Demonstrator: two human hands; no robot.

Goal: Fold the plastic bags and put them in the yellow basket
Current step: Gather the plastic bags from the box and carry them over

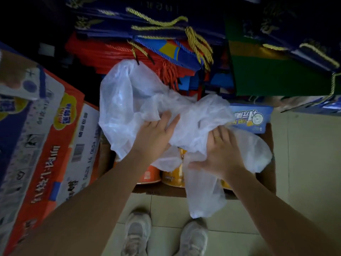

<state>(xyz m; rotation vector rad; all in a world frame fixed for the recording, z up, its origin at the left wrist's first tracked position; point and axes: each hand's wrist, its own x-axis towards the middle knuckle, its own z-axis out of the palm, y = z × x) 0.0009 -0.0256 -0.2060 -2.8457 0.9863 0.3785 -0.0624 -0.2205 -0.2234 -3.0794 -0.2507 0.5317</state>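
Observation:
A crumpled, translucent white plastic bag [129, 100] is spread in the air between my hands, above an open cardboard box. My left hand [155, 133] grips a bunched fold of it near the middle, fingers pointing up and away. My right hand [219, 154] holds the bag's right part, with the thumb toward me and the fingertips buried in the plastic. A loose tail of the bag hangs down below my right hand to about shoe level. No yellow basket is in view.
The cardboard box [271, 174] under the bag holds orange and yellow containers [171, 177] and a blue packet [252, 117]. A large printed carton [48, 145] leans at the left. Stacked red, blue and green gift bags [166, 43] with cord handles fill the back. My shoes stand on the tiled floor [304, 163].

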